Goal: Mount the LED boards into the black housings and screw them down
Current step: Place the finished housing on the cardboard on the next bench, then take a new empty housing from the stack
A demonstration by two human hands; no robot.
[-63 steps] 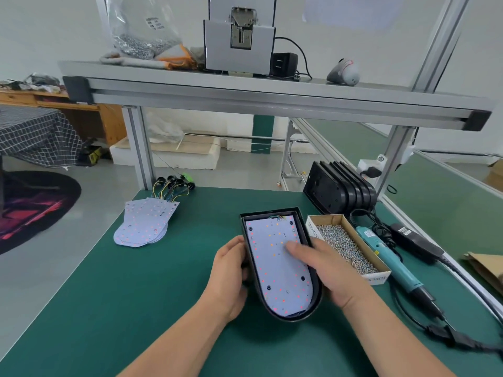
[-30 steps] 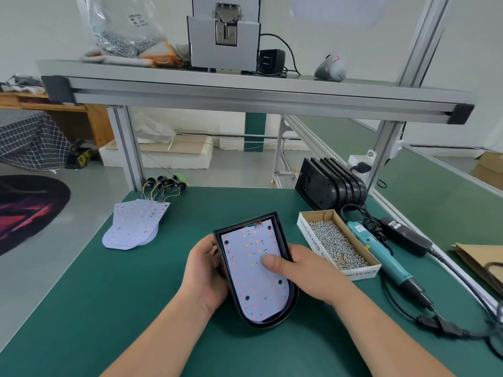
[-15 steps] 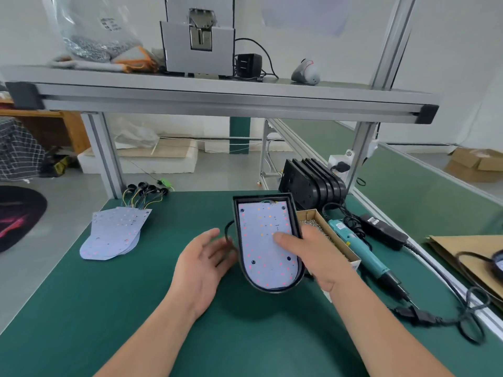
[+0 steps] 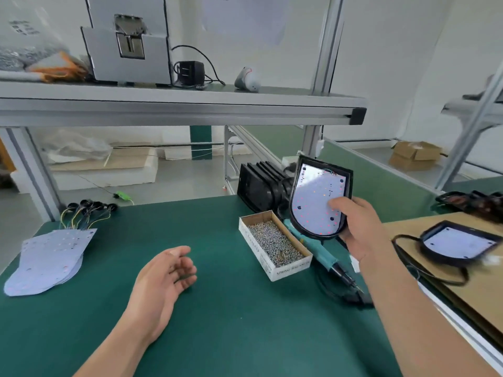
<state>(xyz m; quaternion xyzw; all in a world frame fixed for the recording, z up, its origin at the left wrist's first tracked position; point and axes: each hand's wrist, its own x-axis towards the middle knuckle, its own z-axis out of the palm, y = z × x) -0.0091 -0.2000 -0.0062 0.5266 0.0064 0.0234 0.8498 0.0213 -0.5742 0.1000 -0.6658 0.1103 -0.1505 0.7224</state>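
Black plastic is gripped by the right hand (image 4: pixel 359 229): the housing (image 4: pixel 349 183), with a white LED board (image 4: pixel 315 202) seated in it, is held tilted in the air above the teal electric screwdriver (image 4: pixel 324 257), the thumb (image 4: pixel 336 204) pressed on the board's face. The left hand (image 4: pixel 166 270) is held empty over the green mat (image 4: pixel 217 322), fingers loosely curled. A box of screws (image 4: pixel 275 244) is set between the hands. Spare LED boards (image 4: pixel 49 257) are piled far left; another fitted housing (image 4: pixel 435 255) is laid on cardboard (image 4: pixel 408 229) at right.

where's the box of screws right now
The box of screws sits right of centre on the green table in the head view, just left of the blue screwdriver and in front of the stacked black housings.
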